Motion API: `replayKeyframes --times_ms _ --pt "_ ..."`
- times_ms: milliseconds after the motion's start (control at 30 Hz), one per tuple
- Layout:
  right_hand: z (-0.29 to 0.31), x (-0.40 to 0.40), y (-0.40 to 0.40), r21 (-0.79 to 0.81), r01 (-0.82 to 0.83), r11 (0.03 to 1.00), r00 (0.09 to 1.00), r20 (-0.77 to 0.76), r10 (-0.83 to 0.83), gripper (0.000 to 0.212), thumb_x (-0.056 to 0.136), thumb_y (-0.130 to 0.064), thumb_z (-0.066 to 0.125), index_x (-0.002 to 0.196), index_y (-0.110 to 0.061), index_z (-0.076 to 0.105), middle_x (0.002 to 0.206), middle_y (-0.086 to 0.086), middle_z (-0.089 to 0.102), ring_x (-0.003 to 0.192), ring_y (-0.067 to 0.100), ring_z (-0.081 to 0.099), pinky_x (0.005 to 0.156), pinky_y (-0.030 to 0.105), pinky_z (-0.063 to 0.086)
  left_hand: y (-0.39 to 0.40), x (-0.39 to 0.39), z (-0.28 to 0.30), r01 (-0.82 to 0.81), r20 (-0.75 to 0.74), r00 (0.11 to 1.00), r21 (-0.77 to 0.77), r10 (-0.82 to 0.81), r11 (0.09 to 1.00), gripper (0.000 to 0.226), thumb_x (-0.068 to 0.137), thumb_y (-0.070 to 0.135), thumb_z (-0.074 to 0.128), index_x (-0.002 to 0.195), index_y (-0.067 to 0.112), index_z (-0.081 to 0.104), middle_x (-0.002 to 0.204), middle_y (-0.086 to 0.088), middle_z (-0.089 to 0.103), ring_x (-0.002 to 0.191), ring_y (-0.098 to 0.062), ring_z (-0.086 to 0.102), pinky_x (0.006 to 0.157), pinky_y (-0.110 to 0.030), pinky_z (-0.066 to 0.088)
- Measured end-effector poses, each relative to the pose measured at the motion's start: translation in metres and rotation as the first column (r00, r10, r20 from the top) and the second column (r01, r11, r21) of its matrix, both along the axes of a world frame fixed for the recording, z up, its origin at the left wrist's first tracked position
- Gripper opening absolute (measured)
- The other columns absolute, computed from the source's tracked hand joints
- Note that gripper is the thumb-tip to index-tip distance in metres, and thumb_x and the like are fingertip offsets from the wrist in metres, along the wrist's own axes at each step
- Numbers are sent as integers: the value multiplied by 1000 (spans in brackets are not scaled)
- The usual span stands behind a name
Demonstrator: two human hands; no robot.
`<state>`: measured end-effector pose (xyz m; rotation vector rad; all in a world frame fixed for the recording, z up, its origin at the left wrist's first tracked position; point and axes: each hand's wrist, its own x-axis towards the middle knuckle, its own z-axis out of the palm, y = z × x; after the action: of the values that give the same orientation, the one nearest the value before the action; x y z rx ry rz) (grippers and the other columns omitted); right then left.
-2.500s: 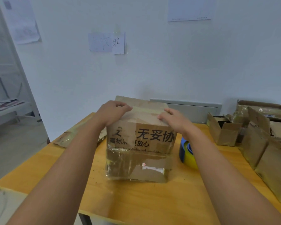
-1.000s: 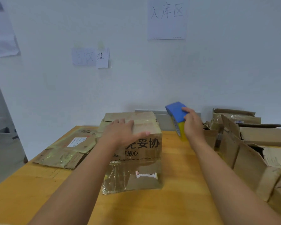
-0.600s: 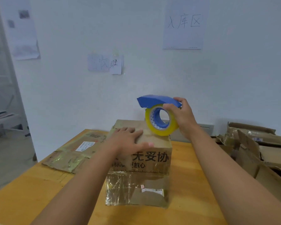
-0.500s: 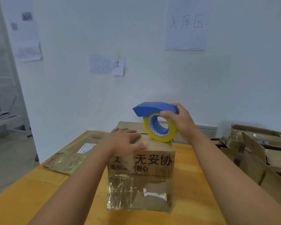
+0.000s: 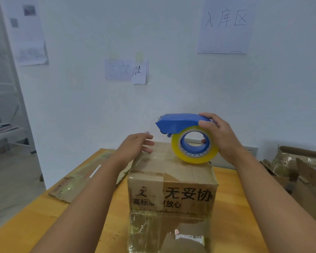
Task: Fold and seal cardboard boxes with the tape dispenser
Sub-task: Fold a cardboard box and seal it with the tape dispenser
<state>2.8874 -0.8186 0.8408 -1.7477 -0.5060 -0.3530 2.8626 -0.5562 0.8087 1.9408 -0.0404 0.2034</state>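
On the tabletop [image 5: 35, 221] stands a creased, tape-glossed cardboard box [image 5: 171, 194]; right hand [image 5: 221, 137] grips the dispenser [image 5: 182, 125] (blue nose pointing left, round yellow roll) atop it, left hand [image 5: 135, 147] spread flat.

The cardboard box [image 5: 171, 196] is running off the bottom edge; the left hand [image 5: 135, 146] is blurring at its fingertips, hiding the box's far-left corner.

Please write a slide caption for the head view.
Right hand sets blue tape dispenser on brown cardboard box.
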Motion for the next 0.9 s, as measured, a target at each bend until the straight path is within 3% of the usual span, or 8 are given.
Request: replayKeyframes --times_ms 133,233,300,433,633,800,900 --pt "-6 7 11 -22 -34 999 999 3 34 48 80 -50 74 121 -31 60 110 -5 63 85 10 63 66 22 54 3 7 9 -20 -121 992 -302 -18 953 70 101 63 21 109 13 69 97 -5 77 87 -23 74 87 -35 48" --pt "-12 12 12 -14 -53 998 998 14 54 51 75 -53 69 121 -31 60 111 -5 62 86 11 64 67 23 55 4 10 17 16 -141 988 -304 -62 952 69 98 67 28 109 11 67 98 -5 77 91 -21 74 91 -37 47" --pt "-13 14 11 -12 -65 998 998 21 66 59 70 -59 68 121 -30 60 112 -5 62 89 12 64 69 25 56 2 12 21 62 -139 984 -328 -113 943 65 97 65 38 111 9 67 99 -5 77 91 -20 74 85 -34 48" --pt "-15 17 11 -20 -86 996 996 24 86 62 69 -61 66 122 -30 61 112 -6 63 92 13 65 70 27 57 -3 11 24 113 -125 973 -484 -196 868 45 93 52 57 108 11 70 90 -6 76 81 -17 73 71 -27 55" --pt "-19 24 10 20 -93 995 996 5 93 47 81 -47 65 123 -28 61 112 -4 64 94 17 65 71 28 57 -6 11 17 118 -82 967 -696 -241 709 26 94 33 62 105 11 69 87 -8 74 75 -14 72 64 -24 59" --pt "-20 24 10 43 -97 994 995 0 98 46 82 -44 63 124 -26 60 113 -2 63 93 15 65 71 28 57 -8 11 15 100 -92 964 -748 -251 657 13 95 5 58 104 2 67 84 -10 74 73 -14 73 62 -23 59" --pt "-20 26 9 50 -90 995 996 -5 91 41 89 -41 67 126 -25 59 115 -1 63 96 18 64 71 27 57 -6 13 14 69 -121 963 -754 -242 653 12 93 -1 56 101 -1 65 85 -13 72 73 -17 72 63 -25 60"
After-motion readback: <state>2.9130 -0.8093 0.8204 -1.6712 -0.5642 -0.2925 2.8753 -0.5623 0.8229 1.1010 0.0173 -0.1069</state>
